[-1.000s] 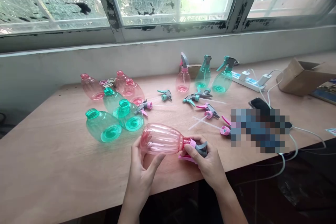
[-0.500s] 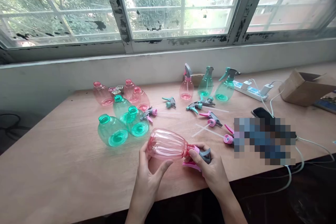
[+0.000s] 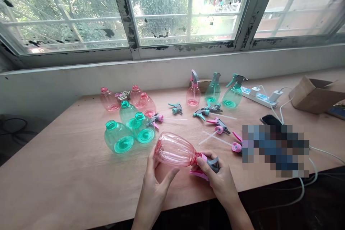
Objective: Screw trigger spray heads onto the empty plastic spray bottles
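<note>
A clear pink spray bottle [image 3: 175, 150] lies sideways above the table's near edge, its base to the left. My left hand [image 3: 157, 188] cups the base, fingers behind it and thumb spread below. At the neck, my right hand [image 3: 219, 178] is closed around the pink-and-grey spray head [image 3: 214, 164], whose pink trigger points down. The head meets the bottle neck; how tightly it is screwed on cannot be seen. Beyond the bottle lie loose trigger heads, including a pink-and-grey one [image 3: 219, 128] and a teal one [image 3: 201, 113], some with clear tubes.
Open green bottles [image 3: 118, 138] and pink bottles [image 3: 109, 100] stand at the left. Three bottles with heads, one of them pink [image 3: 193, 95], stand near the wall. A power strip [image 3: 258, 97], cables, a phone [image 3: 269, 119], a cardboard box [image 3: 309, 95] and a blurred-out patch occupy the right.
The view has shifted slightly, so the table and things appear a little lower and farther right. Both hands keep the same hold on the bottle and spray head.
</note>
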### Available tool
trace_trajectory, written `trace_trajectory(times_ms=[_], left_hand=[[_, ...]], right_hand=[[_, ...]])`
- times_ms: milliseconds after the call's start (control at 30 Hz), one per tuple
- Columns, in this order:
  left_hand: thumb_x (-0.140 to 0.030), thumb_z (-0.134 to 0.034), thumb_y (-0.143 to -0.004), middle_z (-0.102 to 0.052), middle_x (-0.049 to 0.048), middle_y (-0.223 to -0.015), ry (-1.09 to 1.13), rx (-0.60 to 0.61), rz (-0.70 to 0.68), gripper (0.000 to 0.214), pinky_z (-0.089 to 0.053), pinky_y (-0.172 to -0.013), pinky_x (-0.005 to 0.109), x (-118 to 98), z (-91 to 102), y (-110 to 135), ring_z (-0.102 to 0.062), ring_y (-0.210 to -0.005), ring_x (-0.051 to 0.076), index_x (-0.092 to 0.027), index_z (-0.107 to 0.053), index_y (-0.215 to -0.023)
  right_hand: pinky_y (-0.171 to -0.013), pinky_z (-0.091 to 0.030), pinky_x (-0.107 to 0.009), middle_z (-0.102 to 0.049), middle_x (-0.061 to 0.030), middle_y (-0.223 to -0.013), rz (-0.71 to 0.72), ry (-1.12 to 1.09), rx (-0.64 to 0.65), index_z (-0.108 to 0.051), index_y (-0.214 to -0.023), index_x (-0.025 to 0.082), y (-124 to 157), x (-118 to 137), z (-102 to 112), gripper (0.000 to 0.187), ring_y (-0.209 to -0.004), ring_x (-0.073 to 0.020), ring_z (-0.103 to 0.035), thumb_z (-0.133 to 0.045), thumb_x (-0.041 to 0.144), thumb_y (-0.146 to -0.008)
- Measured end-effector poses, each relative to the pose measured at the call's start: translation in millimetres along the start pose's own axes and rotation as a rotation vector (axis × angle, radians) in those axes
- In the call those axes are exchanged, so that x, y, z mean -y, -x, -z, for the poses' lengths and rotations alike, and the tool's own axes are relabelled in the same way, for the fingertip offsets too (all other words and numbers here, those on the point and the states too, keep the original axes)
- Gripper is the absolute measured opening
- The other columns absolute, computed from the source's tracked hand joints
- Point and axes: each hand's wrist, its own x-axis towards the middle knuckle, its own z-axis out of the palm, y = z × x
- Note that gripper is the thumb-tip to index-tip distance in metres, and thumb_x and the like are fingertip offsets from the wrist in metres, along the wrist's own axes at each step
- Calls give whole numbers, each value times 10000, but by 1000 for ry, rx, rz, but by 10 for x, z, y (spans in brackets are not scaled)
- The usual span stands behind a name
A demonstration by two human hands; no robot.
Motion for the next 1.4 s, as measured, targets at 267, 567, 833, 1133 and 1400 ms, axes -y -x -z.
trace_trajectory(times_ms=[267,567,833,1133,1400], left_hand=[[-453,-735,-858,-502,95,-1552,58,-6,40,711,-287,-1225,506,-20,-8,12,-454,-1442,315,-295,-410,-1471],[-474,-739,-846,-504,110,-1553,54,-27,39,725,-280,-1227,518,13,-2,3,-453,-1443,330,-282,-426,-1471],[-432,-752,-847,-519,86,-1545,85,-14,41,705,-305,-1223,478,-26,-5,4,-445,-1452,312,-295,-443,-1466],[-391,-742,-867,-564,57,-1517,26,21,35,661,-347,-1213,431,66,65,-26,-469,-1443,285,-323,-474,-1468],[-453,-797,-799,-541,71,-1522,-24,16,46,753,-309,-1227,471,53,45,-1,-432,-1459,303,-300,-450,-1450]], right_hand=[[-648,-666,-348,-762,-51,-702,-5,14,23,-747,-896,169,14,-2,-5,359,-677,-237,-739,-810,511,-807],[-666,-664,-336,-771,-49,-716,-16,15,50,-746,-909,174,2,-6,18,335,-697,-235,-743,-806,491,-822],[-659,-669,-332,-767,-49,-708,-10,7,39,-750,-905,168,3,-13,15,335,-688,-230,-745,-807,487,-823],[-644,-675,-339,-762,-43,-704,5,-34,1,-748,-887,170,-9,-29,11,329,-655,-225,-743,-798,490,-830],[-645,-673,-327,-754,-36,-691,-4,-13,35,-752,-898,180,-13,-47,22,325,-668,-217,-733,-803,493,-825]])
